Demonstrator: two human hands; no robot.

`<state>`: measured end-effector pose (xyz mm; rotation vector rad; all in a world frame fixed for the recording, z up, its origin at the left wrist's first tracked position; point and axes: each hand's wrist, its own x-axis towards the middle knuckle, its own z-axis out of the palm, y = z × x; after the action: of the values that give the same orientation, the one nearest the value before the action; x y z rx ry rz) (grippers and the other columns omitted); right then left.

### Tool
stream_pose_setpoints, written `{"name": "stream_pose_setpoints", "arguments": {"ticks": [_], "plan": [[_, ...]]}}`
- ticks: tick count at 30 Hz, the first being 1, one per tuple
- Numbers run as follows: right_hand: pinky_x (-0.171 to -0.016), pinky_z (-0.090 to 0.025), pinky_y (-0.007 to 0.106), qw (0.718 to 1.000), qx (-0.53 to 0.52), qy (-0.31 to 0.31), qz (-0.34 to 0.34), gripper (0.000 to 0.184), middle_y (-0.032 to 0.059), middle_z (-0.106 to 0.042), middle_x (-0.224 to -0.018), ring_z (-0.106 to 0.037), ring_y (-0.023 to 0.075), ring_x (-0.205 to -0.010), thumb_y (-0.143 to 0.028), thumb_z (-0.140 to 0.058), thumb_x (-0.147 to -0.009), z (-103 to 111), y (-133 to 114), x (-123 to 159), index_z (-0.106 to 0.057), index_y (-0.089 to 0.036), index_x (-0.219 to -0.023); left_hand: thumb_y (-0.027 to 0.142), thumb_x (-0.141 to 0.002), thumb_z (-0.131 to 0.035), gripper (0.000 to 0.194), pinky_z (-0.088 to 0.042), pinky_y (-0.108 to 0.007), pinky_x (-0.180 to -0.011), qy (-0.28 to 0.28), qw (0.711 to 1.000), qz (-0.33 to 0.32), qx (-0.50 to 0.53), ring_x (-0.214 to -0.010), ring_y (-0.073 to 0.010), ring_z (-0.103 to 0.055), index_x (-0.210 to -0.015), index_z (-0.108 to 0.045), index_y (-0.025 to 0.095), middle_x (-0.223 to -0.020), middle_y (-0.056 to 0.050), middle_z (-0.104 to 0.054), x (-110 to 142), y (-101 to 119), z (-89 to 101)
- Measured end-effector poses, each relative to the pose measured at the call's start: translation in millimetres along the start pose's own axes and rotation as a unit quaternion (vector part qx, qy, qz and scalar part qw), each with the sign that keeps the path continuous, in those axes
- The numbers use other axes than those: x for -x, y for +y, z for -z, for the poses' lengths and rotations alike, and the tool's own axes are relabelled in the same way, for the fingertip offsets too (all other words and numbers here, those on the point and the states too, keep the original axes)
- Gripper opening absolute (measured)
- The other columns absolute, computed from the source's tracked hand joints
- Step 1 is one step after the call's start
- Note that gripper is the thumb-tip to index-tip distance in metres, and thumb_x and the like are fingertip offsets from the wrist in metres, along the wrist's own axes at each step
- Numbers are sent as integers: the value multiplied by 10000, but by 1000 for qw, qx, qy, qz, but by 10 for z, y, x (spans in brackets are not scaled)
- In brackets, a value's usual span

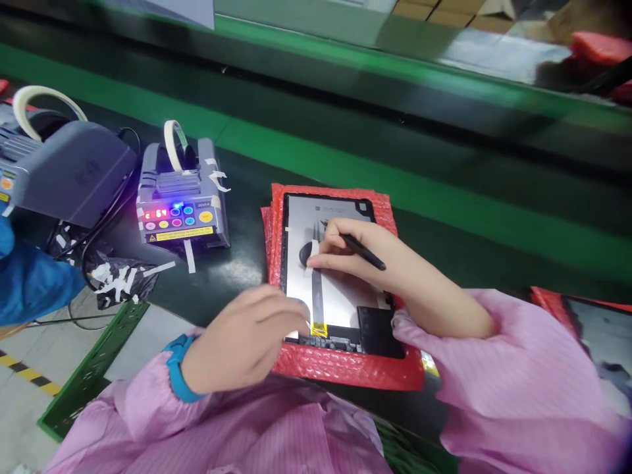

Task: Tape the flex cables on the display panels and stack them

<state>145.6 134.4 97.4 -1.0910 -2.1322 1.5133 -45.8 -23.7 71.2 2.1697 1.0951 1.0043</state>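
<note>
An opened tablet (340, 299) with a silver inner plate lies on a red bubble-wrap sheet (345, 368) on the dark conveyor. My right hand (365, 260) is closed on a black pen-like tool (364, 251), its fingertips pressing on the plate near a dark round part (305, 253). My left hand (244, 339) rests at the tablet's lower left edge, fingers curled and pressing a strip near a yellow tape tab (319, 328). Both arms wear pink sleeves, and the left wrist has a blue band (176, 368).
A grey tape dispenser (182, 197) with lit buttons and cut tape strips stands left of the tablet. A second dispenser (64, 164) sits further left, beside a blue sleeve (29, 280). A green belt edge (444, 197) runs behind. A green tray (93, 368) lies at lower left.
</note>
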Motion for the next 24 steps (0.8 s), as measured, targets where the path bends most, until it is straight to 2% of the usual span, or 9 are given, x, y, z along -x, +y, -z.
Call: {"name": "stream_pose_setpoints", "arguments": {"ticks": [2,4,9,14,17,20,22,24], "plan": [[-595,-440,289,1000,-8,-15,8,615,-25,-627,-644,-542,144,-612,-596,-839,-734,-22,54,-80,-332,-256,-657,29,-934,-409,336,-529,-422,-950,10,991,6,-137,-1084,-257,-612,-1117,-654,170,-1210,-94,-753,-46,-92,18],[-608,-442,292,1000,-4,-20,11,613,-25,-639,-652,-540,143,-613,-606,-837,-736,-25,69,-93,-340,-254,-664,64,-968,-422,317,-511,-417,-914,-7,979,0,-205,-1112,-275,-582,-1144,-665,167,-1270,-86,-742,-86,-177,-6],[-638,-449,302,1000,21,-11,7,576,-4,-683,-695,-586,158,-649,-595,-807,-779,-39,88,-49,-359,-250,-674,259,-1064,-432,281,-494,-402,-880,-20,970,5,-243,-1113,-289,-550,-1113,-688,156,-1311,-89,-727,-157,-279,-107],[-606,-426,296,998,30,44,22,640,-17,-687,-710,-572,151,-612,-604,-890,-665,-121,182,-216,-353,-259,-707,306,-1076,-430,288,-507,-386,-892,-8,971,-3,-239,-1048,-266,-555,-1071,-677,158,-1265,-83,-742,-178,-259,-137],[-618,-423,295,993,62,93,26,606,-29,-668,-695,-578,155,-618,-520,-901,-701,-32,203,-414,-352,-264,-721,303,-1066,-457,258,-520,-417,-883,-7,975,9,-220,-1048,-280,-553,-1107,-662,152,-1286,-101,-738,-147,-245,-144],[-664,-433,300,967,136,213,10,505,-11,-656,-709,-584,170,-678,-422,-885,-761,228,207,-471,-406,-266,-721,272,-1057,-475,228,-518,-468,-970,19,989,36,-142,-1129,-285,-560,-1194,-631,178,-1330,-105,-722,-25,-288,-182],[-680,-457,300,957,118,263,-16,425,23,-679,-754,-605,190,-744,-447,-855,-797,406,235,-347,-473,-265,-758,266,-1058,-476,258,-459,-507,-1105,85,992,78,-47,-1294,-280,-535,-1281,-594,212,-1437,-117,-652,97,-366,-244],[-678,-489,296,965,47,255,-49,381,54,-704,-800,-636,206,-796,-526,-800,-840,493,300,-112,-531,-257,-830,324,-1061,-484,353,-366,-530,-1212,170,971,152,76,-1494,-278,-412,-1405,-510,254,-1610,-131,-474,201,-465,-341]]}}
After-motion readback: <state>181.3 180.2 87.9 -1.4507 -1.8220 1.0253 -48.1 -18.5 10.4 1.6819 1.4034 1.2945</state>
